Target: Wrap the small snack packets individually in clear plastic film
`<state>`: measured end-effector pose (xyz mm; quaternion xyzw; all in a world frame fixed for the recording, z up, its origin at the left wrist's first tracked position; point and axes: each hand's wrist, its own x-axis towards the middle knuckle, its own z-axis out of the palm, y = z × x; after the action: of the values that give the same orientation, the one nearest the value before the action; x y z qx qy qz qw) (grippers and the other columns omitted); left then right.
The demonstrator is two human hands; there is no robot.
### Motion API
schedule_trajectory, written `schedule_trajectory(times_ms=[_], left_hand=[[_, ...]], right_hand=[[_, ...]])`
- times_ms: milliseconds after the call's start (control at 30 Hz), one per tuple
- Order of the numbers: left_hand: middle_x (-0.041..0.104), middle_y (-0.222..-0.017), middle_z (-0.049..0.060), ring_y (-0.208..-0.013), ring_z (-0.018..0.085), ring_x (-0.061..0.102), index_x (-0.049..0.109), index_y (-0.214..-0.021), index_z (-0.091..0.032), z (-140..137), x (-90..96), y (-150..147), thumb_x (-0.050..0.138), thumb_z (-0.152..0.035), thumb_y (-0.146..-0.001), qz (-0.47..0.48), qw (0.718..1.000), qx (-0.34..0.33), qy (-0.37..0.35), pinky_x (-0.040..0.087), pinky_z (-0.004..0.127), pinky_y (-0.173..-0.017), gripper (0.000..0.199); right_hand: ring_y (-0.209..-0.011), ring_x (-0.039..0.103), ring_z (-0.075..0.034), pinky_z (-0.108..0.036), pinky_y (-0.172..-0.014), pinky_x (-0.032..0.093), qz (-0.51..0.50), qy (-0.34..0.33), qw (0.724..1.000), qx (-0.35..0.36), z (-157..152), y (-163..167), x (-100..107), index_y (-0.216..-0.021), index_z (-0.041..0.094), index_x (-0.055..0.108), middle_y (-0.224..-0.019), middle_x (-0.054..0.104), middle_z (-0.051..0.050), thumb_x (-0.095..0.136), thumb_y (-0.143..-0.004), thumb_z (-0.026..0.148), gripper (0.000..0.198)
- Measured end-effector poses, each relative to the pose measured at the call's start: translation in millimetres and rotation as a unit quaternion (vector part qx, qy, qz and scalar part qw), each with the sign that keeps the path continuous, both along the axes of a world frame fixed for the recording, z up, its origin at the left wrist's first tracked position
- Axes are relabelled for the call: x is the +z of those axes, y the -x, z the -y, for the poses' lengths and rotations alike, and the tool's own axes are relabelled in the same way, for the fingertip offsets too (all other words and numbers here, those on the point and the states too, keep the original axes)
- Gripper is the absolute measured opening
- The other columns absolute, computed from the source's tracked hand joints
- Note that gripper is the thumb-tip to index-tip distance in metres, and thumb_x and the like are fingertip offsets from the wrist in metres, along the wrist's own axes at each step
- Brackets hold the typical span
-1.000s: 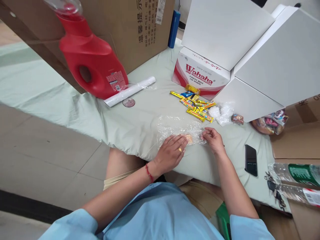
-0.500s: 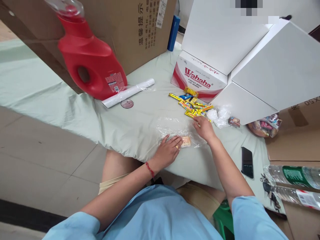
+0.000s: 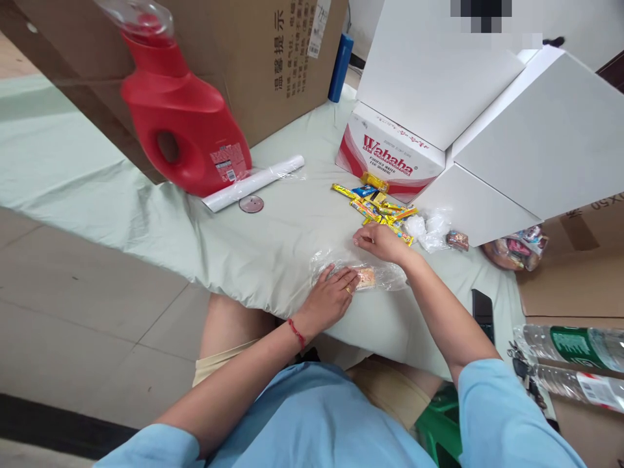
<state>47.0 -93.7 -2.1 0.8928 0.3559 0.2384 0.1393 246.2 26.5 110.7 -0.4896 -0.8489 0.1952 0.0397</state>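
My left hand lies flat with fingers stretched, pressing a sheet of clear plastic film against the table. Its fingertips touch a small pale orange biscuit-like block on the film, partly covered by them. Just beyond the film's far side is my right hand, its fingers curled and pinched together. Whatever they may hold is too small to make out. Past that hand lies a pile of yellow-wrapped snack sticks, partly hidden by it.
A red detergent bottle, a white film roll and a round disc stand or lie to the left. Behind are a Wahaha carton and white boxes. Crumpled clear plastic, a phone and bottles are right.
My right hand has moved left and slightly back from the film's right side. The film's far edge has come nearer to me. My left hand stays on the film.
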Motion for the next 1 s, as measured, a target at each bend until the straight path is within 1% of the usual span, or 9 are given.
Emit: schedule_trajectory(times_ms=[133,267,467,600,700,767,867,933,1000], left_hand=[[0.061,-0.154,0.012,-0.148,0.026,0.05,0.057,-0.152,-0.02,1,0.5,-1,0.037,-0.023,-0.109,-0.002,1.0,0.001,0.005,0.03,0.055,-0.129,0.048],[0.066,-0.149,0.012,-0.143,0.026,0.055,0.06,-0.149,-0.02,2,-0.3,-1,0.04,-0.023,-0.108,-0.001,1.0,0.008,0.0,0.03,0.053,-0.13,0.046],[0.072,-0.139,0.011,-0.135,0.024,0.062,0.067,-0.139,-0.02,-3,-0.5,4,0.046,-0.02,-0.105,0.012,1.0,-0.021,0.015,0.035,0.051,-0.128,0.041],[0.076,-0.131,0.008,-0.13,0.023,0.066,0.073,-0.129,-0.025,-6,-3.2,18,0.049,-0.011,-0.094,0.114,0.99,-0.056,0.065,0.045,0.049,-0.122,0.045],[0.081,-0.111,0.006,-0.112,0.022,0.074,0.079,-0.103,-0.024,-8,-3.6,32,0.05,-0.013,-0.09,0.248,0.955,0.038,0.159,0.058,0.044,-0.105,0.034],[0.081,-0.095,0.005,-0.094,0.022,0.075,0.076,-0.088,-0.021,-12,0.4,40,0.049,-0.018,-0.088,0.324,0.905,0.151,0.233,0.061,0.04,-0.092,0.028],[0.077,-0.088,0.005,-0.086,0.021,0.071,0.072,-0.086,-0.019,-25,12.3,44,0.046,-0.025,-0.09,0.363,0.843,0.285,0.276,0.059,0.038,-0.084,0.026],[0.076,-0.101,0.008,-0.097,0.024,0.069,0.072,-0.097,-0.019,-33,21.0,39,0.047,-0.034,-0.096,0.32,0.851,0.326,0.258,0.058,0.041,-0.092,0.029],[0.073,-0.118,0.012,-0.116,0.029,0.065,0.073,-0.108,-0.018,-37,27.8,30,0.055,-0.044,-0.096,0.223,0.887,0.332,0.232,0.053,0.046,-0.105,0.034]], right_hand=[[-0.099,0.06,-0.023,-0.034,-0.087,0.048,-0.018,-0.082,0.992,0.099,52,-11,6,-0.099,0.022,0.078,-0.109,0.066,-0.01,0.058,-0.103,0.024,0.021],[-0.089,0.06,-0.021,-0.031,-0.078,0.048,-0.007,-0.067,0.991,0.117,95,-22,-18,-0.102,0.024,0.075,-0.098,0.067,-0.008,0.053,-0.105,0.018,0.024],[-0.09,0.06,-0.022,-0.032,-0.078,0.05,-0.065,-0.093,0.991,0.066,120,-27,-58,-0.102,0.023,0.071,-0.094,0.066,-0.008,0.048,-0.104,0.014,0.025],[-0.099,0.06,-0.024,-0.035,-0.085,0.052,-0.112,-0.102,0.988,0.03,127,-23,-70,-0.12,0.023,0.071,-0.103,0.067,-0.01,0.046,-0.104,0.013,0.031],[-0.098,0.058,-0.024,-0.035,-0.084,0.051,-0.095,-0.113,0.989,0.025,131,-21,-78,-0.131,0.027,0.071,-0.103,0.065,-0.008,0.045,-0.103,0.01,0.042],[-0.092,0.055,-0.023,-0.035,-0.082,0.048,-0.073,-0.119,0.99,0.028,134,-20,-83,-0.132,0.031,0.073,-0.097,0.062,-0.006,0.047,-0.101,0.008,0.047],[-0.091,0.052,-0.023,-0.036,-0.082,0.046,-0.046,-0.119,0.991,0.025,138,-19,-87,-0.135,0.035,0.073,-0.095,0.06,-0.005,0.05,-0.099,0.004,0.053],[-0.093,0.052,-0.023,-0.036,-0.084,0.046,-0.033,-0.118,0.992,0.017,141,-17,-87,-0.136,0.036,0.072,-0.098,0.061,-0.006,0.052,-0.097,0.002,0.056],[-0.095,0.052,-0.023,-0.037,-0.085,0.046,-0.02,-0.113,0.993,0.008,144,-13,-83,-0.137,0.037,0.072,-0.101,0.062,-0.006,0.053,-0.096,0.0,0.058]])
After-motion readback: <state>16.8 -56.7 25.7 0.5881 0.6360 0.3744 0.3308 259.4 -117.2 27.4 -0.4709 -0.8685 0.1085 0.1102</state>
